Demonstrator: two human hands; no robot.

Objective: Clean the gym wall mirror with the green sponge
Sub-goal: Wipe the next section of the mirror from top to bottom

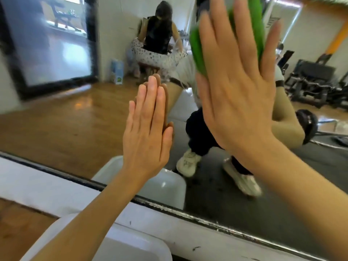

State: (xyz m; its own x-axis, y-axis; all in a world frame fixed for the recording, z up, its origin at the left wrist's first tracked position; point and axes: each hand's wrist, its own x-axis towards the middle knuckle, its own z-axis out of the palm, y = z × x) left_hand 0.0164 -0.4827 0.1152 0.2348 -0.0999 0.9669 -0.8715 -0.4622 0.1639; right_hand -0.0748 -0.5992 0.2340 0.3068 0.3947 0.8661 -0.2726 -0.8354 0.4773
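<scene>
The large dark-framed gym wall mirror (pixel 79 119) fills most of the view, its lower edge running diagonally from the left down to the right above a white ledge (pixel 47 187). Its glass reflects a wooden floor, black exercise machines on the right, a person seated with their back turned, and the crouching legs and pale shoes of the person cleaning. A white rounded plastic basin (pixel 131 247) sits at the bottom of the view, just below the left forearm, and its reflection shows in the glass above the ledge. The right hand (pixel 237 102) is the bigger of the two in view, raised high on the right with all fingers straight and spread apart; its flat palm presses the bright green flat sponge (pixel 195 48) against the mirror, so the sponge lies between hand and glass, its green edges showing to the left of and between the fingers. The sponge is blurred. The left hand (pixel 148 125) sits lower and to the left, fingers straight and held close together, its fingertips touching the glass where they meet their own reflection; it holds nothing.
</scene>
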